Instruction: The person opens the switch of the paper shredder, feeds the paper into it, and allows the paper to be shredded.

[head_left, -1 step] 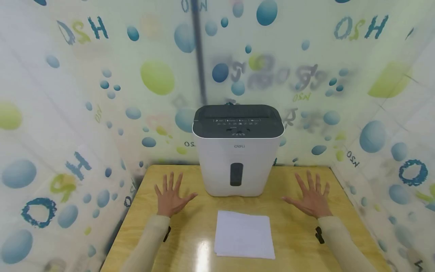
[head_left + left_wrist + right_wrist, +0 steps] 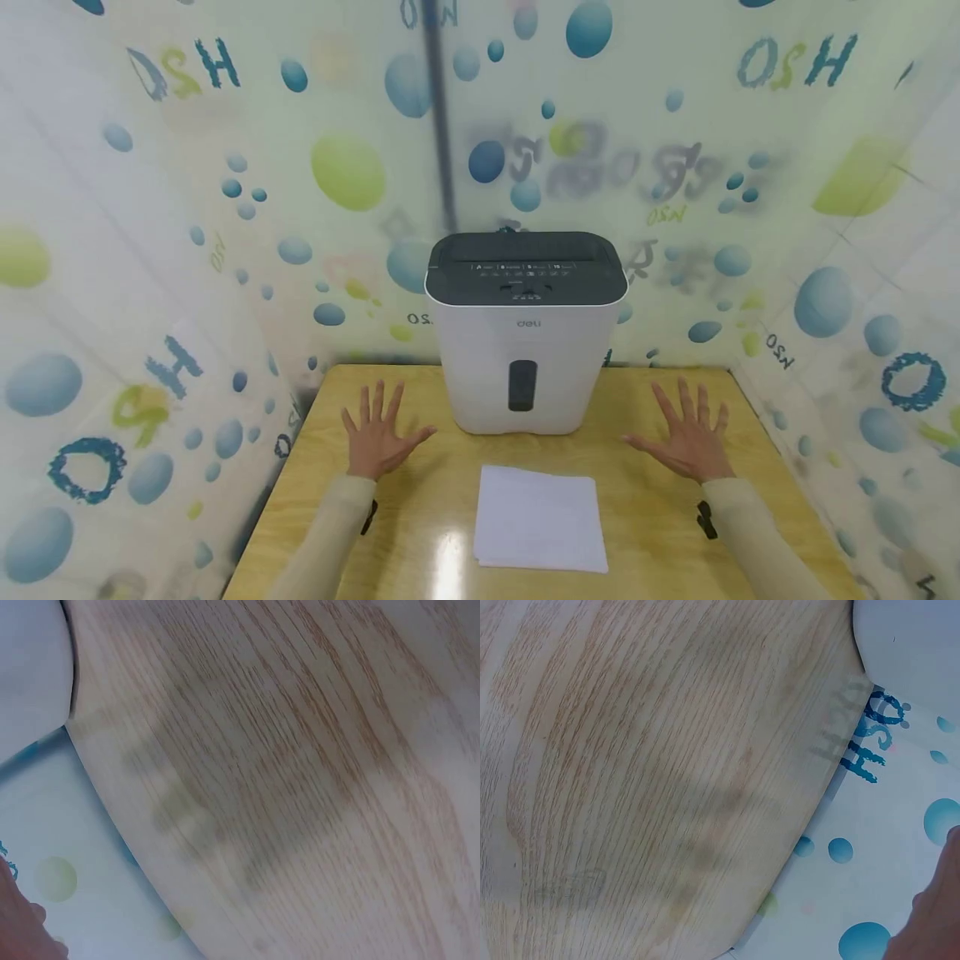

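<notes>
A white paper shredder point(image 2: 480, 358) with a dark grey top stands upright at the back of the wooden table. In front of it lies a small stack of white paper point(image 2: 538, 520). My left hand point(image 2: 377, 437), fingers spread, is left of the shredder and holds nothing. On the other side my right hand point(image 2: 686, 437) is spread the same way, also without anything in it. Both are apart from the shredder and the paper. In the left wrist view only a bit of the left hand point(image 2: 26, 926) shows; the right wrist view catches an edge of the right hand point(image 2: 930, 915).
The wooden table point(image 2: 300, 517) ends at a back edge close behind the shredder. Patterned curtain walls point(image 2: 345, 250) with dots and letters enclose it at the back and both sides. Dark bands sit on both wrists.
</notes>
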`<state>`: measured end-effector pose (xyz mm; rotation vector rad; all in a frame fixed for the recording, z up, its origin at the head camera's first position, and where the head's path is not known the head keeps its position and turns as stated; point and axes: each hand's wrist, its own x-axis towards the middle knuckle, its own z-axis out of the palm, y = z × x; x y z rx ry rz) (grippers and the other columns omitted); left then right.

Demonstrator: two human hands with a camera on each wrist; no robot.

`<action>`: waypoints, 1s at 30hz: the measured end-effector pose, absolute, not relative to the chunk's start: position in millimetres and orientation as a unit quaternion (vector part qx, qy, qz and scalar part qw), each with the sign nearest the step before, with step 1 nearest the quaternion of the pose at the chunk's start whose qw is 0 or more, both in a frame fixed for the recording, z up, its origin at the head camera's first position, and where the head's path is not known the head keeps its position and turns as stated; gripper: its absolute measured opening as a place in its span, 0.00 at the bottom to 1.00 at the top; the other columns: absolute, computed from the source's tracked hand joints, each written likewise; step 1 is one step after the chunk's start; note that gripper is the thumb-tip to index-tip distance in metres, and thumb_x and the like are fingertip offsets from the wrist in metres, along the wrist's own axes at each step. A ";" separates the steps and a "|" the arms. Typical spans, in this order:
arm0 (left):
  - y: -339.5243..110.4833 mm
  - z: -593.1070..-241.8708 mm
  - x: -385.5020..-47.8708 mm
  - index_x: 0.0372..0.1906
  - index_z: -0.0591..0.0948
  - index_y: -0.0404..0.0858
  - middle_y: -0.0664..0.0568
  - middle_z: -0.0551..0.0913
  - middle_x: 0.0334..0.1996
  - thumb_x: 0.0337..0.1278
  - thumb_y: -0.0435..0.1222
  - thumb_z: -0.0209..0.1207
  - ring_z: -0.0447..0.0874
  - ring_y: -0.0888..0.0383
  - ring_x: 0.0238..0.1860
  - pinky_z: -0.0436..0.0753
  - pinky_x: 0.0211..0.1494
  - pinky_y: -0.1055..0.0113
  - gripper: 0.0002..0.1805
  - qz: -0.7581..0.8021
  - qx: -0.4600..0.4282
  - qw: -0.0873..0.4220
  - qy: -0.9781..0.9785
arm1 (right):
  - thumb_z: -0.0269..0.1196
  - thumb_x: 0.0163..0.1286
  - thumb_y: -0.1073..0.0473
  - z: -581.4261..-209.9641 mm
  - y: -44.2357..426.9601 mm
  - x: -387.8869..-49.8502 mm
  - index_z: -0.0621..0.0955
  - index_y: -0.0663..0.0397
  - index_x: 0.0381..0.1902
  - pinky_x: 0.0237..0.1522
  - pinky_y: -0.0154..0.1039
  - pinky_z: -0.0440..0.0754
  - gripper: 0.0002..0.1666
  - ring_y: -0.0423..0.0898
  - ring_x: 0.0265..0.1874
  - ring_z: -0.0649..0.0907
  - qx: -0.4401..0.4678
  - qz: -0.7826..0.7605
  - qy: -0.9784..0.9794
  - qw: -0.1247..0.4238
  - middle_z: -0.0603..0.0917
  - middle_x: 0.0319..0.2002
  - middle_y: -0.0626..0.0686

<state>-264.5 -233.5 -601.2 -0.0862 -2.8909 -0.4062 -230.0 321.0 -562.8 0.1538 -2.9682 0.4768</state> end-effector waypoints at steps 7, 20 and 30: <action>-231.0 -597.9 -263.8 0.84 0.48 0.58 0.42 0.44 0.84 0.51 0.76 0.56 0.35 0.35 0.84 0.41 0.73 0.20 0.59 -0.162 -0.030 0.104 -0.981 | 0.63 0.57 0.20 -562.2 323.2 -230.7 0.53 0.44 0.83 0.69 0.82 0.29 0.66 0.74 0.80 0.37 0.052 0.163 -0.983 0.073 0.42 0.82 0.68; -231.0 -573.2 -276.0 0.84 0.45 0.55 0.41 0.43 0.84 0.60 0.70 0.57 0.34 0.36 0.84 0.42 0.76 0.25 0.56 -0.240 -0.048 0.103 -0.964 | 0.68 0.58 0.26 -546.2 318.2 -240.1 0.54 0.43 0.83 0.71 0.78 0.45 0.64 0.74 0.78 0.48 0.083 0.190 -0.970 0.130 0.46 0.83 0.65; -228.6 -537.6 -282.5 0.84 0.46 0.47 0.39 0.48 0.83 0.64 0.66 0.57 0.40 0.36 0.83 0.47 0.79 0.30 0.54 -0.291 -0.068 0.124 -0.946 | 0.70 0.61 0.33 -516.6 311.9 -247.2 0.56 0.46 0.82 0.69 0.79 0.50 0.61 0.69 0.80 0.50 0.124 0.228 -0.956 0.140 0.47 0.84 0.60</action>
